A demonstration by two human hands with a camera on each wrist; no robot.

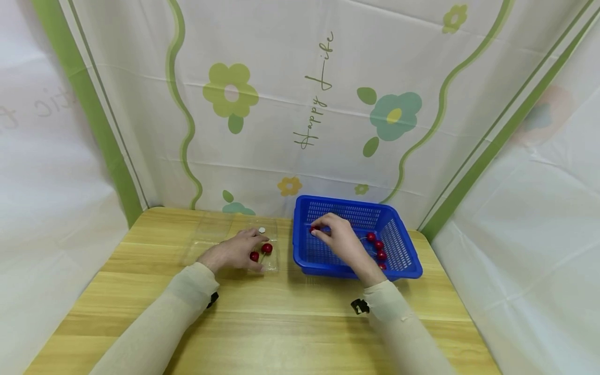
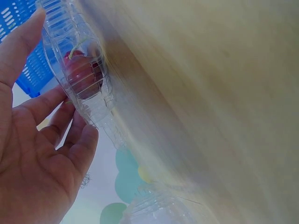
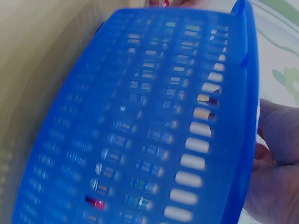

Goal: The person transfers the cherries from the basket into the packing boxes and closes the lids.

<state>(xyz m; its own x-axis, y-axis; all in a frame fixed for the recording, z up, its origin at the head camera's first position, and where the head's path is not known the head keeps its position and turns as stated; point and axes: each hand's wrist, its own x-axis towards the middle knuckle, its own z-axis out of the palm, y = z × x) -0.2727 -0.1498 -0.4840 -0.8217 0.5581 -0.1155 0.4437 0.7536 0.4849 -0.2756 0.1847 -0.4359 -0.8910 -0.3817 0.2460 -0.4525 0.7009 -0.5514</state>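
My right hand (image 1: 344, 242) is inside the blue plastic basket (image 1: 410, 268), its thumb and fingertips pinching a red cherry (image 1: 312, 229) near the left wall. In the right wrist view, the basket wall (image 3: 154, 112) hides most of that hand. My left hand (image 1: 232, 251) rests at the left side of a clear plastic box (image 1: 273, 265), thumb and fingers spread along its rim. Two red cherries with stems lie in this box, one cherry (image 1: 267, 248) in plain view and another cherry (image 1: 254, 256) beside the fingers. The left wrist view shows the fingers (image 2: 53, 100) touching the box wall.
Several red cherries (image 1: 378, 245) lie along the basket's right side. Another clear plastic piece (image 1: 211, 229) sits left of the box, behind the left wrist. A small white disc (image 1: 262, 229) shows at the box's far end. A printed curtain (image 1: 262, 151) hangs behind the wooden table (image 1: 281, 323).
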